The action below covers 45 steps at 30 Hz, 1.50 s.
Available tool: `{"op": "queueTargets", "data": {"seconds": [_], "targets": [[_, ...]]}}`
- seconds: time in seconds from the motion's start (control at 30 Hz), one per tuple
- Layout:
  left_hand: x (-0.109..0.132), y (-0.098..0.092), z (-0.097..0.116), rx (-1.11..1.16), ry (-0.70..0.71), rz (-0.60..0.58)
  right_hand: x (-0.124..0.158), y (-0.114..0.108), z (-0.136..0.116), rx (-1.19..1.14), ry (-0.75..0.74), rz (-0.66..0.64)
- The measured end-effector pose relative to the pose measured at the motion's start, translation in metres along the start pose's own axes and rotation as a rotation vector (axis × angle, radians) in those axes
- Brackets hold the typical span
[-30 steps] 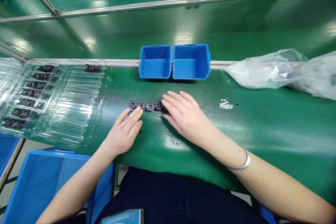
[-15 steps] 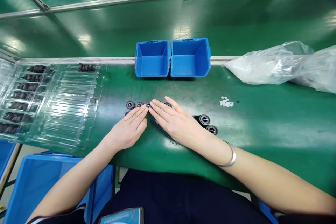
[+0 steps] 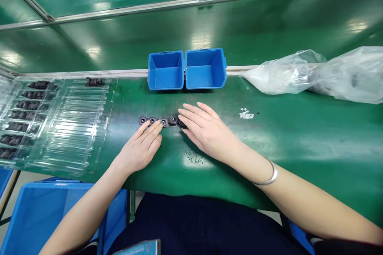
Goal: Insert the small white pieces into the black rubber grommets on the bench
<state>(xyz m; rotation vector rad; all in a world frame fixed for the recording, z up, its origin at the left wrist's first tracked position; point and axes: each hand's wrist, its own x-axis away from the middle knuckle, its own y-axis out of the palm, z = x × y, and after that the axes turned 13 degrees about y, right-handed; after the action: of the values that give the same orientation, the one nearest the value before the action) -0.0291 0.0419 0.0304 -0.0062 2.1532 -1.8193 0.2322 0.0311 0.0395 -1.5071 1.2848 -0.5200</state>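
Several black round parts with ringed ends (image 3: 172,120) stand in a row on the green bench, several of them partly covered. My left hand (image 3: 140,149) lies palm down at the row's left half, fingers stretched out and touching the near side of the parts. Over the right end rests my right hand (image 3: 206,129), its fingers straight and flat, with a dark part (image 3: 181,124) showing beside its fingertips. Neither hand is closed round a part. What lies under the right palm is hidden.
Two blue bins (image 3: 166,71) (image 3: 206,68) stand behind the row. Clear plastic trays (image 3: 70,127) holding black parts lie left. White scraps (image 3: 246,114) and plastic bags (image 3: 278,73) are at the right. Dark crumbs (image 3: 194,158) dot the bench; a blue crate (image 3: 44,211) stands below.
My hands have moved apart, uncovering more of the row's middle. The black cylinders that lay beside my right forearm no longer show there. The whole view has shifted slightly.
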Motion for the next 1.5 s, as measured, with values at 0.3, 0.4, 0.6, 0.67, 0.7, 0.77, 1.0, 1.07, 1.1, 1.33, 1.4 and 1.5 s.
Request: {"op": "queueTargets", "data": {"seconds": [0.3,0.4,0.6,0.67,0.7,0.77,1.0,1.07,1.1,1.33,1.4,1.5], "targets": [[-0.019,0.007,0.006,0.025,0.006,0.012,0.009,0.015,0.003,0.016,-0.034,-0.019],[-0.024,0.011,0.004,0.038,0.025,-0.012,0.010,0.017,0.005,0.025,-0.062,-0.027],[-0.031,0.009,0.001,0.022,0.098,-0.070,0.010,0.015,0.004,0.109,-0.158,-0.099],[-0.033,0.008,0.000,0.000,0.115,-0.067,0.009,0.016,0.002,0.114,-0.146,-0.089],[-0.033,0.007,-0.001,-0.003,0.119,-0.062,0.008,0.016,0.002,0.103,-0.130,-0.077],[-0.033,0.005,-0.001,0.004,0.107,-0.052,0.007,0.014,0.001,0.061,-0.091,-0.046],[-0.013,-0.005,0.015,0.076,-0.099,0.106,0.016,-0.020,0.017,0.013,0.100,0.105],[-0.006,-0.005,0.024,0.118,-0.118,0.105,0.024,-0.025,0.022,0.023,0.110,0.061],[-0.004,-0.004,0.029,0.138,-0.117,0.091,0.028,-0.025,0.023,0.024,0.110,0.032],[-0.022,0.007,0.038,0.141,-0.058,0.004,0.037,-0.014,0.015,0.006,0.091,-0.042],[-0.032,0.010,0.033,0.109,-0.051,0.002,0.035,-0.011,0.012,0.009,0.062,-0.047],[-0.044,0.016,0.024,0.082,-0.020,-0.001,0.032,-0.007,0.011,0.038,0.025,-0.066]]}}
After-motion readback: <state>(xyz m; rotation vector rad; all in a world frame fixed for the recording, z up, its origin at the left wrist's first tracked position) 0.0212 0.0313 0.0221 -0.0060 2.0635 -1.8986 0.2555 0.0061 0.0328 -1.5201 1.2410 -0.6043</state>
